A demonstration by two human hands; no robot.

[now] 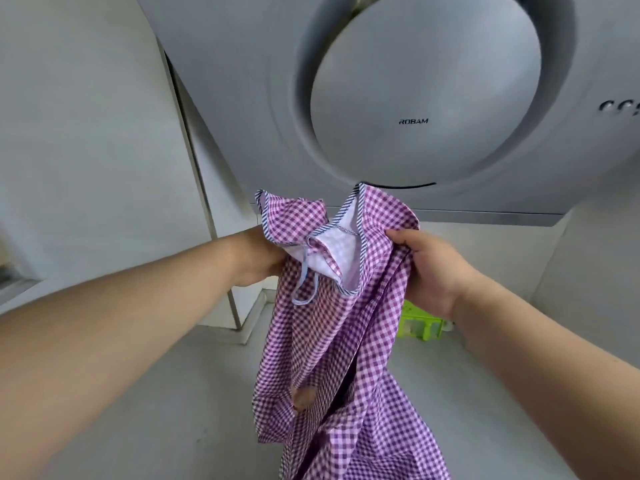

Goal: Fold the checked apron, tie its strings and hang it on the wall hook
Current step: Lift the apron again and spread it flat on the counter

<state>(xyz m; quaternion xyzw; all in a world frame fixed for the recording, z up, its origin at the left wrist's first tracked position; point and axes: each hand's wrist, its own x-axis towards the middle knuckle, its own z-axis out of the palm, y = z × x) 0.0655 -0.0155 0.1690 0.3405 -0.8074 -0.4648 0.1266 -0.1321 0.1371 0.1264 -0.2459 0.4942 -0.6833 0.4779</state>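
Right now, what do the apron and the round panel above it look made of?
Apron: thin woven cloth, matte, likely cotton or a blend; it drapes and creases, printed purple check, plain white underside. Round panel: smooth grey, soft sheen, brand lettering; glass or coated metal, cannot tell which.

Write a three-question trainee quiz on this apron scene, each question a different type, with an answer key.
1. True or false: the checked apron already hangs on a wall hook.
2. Multiple choice: what holds the apron up? A) only the left hand B) only the right hand C) both hands, gripping its upper part D) nothing
3. Fill in: the brand printed on the round grey range hood above reads ____.

Key: 1 false, as it hangs loose from the hands; 2 C; 3 ROBAM.
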